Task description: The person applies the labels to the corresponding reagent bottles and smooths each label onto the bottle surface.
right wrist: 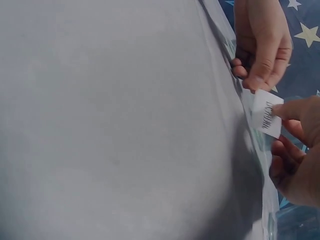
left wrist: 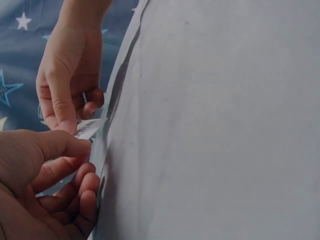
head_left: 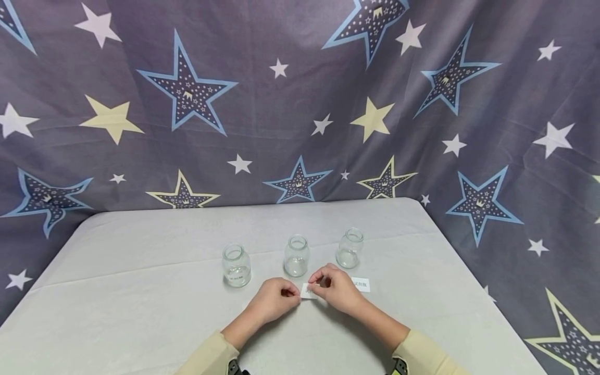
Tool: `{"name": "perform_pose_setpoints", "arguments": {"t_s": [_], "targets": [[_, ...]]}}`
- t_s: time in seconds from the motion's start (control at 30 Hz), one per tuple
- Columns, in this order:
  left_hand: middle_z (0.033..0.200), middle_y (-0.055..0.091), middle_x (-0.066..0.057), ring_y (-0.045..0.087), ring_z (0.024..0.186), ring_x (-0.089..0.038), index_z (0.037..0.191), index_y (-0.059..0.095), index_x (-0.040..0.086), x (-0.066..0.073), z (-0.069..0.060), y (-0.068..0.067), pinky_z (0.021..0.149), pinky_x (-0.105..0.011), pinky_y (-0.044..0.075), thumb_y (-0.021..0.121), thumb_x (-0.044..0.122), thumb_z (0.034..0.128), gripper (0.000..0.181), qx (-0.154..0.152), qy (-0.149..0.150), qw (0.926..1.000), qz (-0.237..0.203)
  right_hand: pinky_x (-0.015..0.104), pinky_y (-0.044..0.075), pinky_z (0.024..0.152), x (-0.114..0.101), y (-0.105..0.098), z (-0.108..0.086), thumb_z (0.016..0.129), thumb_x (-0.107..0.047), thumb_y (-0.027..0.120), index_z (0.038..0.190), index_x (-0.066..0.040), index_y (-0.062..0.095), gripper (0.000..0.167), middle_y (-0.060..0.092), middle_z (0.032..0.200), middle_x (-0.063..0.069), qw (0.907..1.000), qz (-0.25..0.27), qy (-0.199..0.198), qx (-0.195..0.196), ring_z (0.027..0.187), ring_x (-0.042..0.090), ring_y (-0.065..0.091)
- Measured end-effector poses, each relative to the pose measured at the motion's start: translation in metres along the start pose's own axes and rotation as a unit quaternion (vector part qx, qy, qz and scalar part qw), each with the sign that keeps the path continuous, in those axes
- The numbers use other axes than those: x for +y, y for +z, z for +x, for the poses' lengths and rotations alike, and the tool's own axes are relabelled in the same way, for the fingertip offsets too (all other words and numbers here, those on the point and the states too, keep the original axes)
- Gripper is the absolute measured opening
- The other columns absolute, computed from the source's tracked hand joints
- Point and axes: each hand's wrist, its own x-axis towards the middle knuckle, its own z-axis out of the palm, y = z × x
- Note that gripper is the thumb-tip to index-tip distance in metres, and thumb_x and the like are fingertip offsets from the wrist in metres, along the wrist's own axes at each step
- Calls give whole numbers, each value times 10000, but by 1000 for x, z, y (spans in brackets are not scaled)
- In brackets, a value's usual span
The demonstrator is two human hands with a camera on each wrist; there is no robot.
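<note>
A small white label with dark printed characters [right wrist: 268, 114] is held between both hands in front of the middle glass jar [head_left: 297, 256]. The left hand [head_left: 276, 300] pinches its left edge between thumb and forefinger. From the other side the right hand [head_left: 338, 289] pinches it, thumb and forefinger covering part of the print in the head view. In the left wrist view the label [left wrist: 89, 128] shows between the left hand [left wrist: 47, 182] and the right hand [left wrist: 72, 75].
Another glass jar [head_left: 236, 266] with a printed label on it stands at the left, and a third jar [head_left: 350, 248] at the right. A second white printed label [head_left: 361, 285] lies on the pale tablecloth [head_left: 140, 312], behind the right wrist. A starry curtain [head_left: 262, 130] hangs behind.
</note>
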Motion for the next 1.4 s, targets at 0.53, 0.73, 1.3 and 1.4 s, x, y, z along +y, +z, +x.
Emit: {"name": "perform_pose_setpoints", "arguments": {"t_s": [0.53, 0.73, 1.3, 1.4], "targets": [[791, 659, 10, 534, 711, -32, 817, 717, 95, 1, 0, -6, 650, -175, 460, 707, 149, 804, 57, 126, -61, 9979, -640, 168, 416, 519, -5, 5, -6, 781, -221, 754, 921, -153, 734, 157, 616, 848, 25, 9984, -52, -561, -19, 577, -5, 441], [820, 651, -3, 542, 707, -31, 834, 713, 89, 2, 0, -7, 648, -173, 470, 690, 117, 821, 39, 96, -20, 9968, -788, 174, 414, 505, -5, 5, -7, 826, -292, 705, 961, -158, 733, 192, 607, 839, -30, 9976, 36, -633, -275, 569, 6, 446], [791, 666, 0, 538, 690, -34, 844, 691, 100, 6, 0, -8, 643, -174, 451, 693, 146, 813, 56, 246, -200, 9942, -1023, 179, 398, 523, -7, 5, -5, 851, -209, 678, 840, -163, 697, 51, 601, 786, -58, 9994, 209, -277, 21, 561, 6, 437], [787, 667, 1, 541, 689, -37, 846, 692, 100, 7, 0, -8, 642, -175, 451, 695, 159, 813, 68, 248, -217, 9940, -1043, 178, 400, 536, -8, 5, -6, 855, -197, 669, 840, -150, 685, 52, 614, 797, -51, 9993, 260, -238, 98, 580, 15, 447]]}}
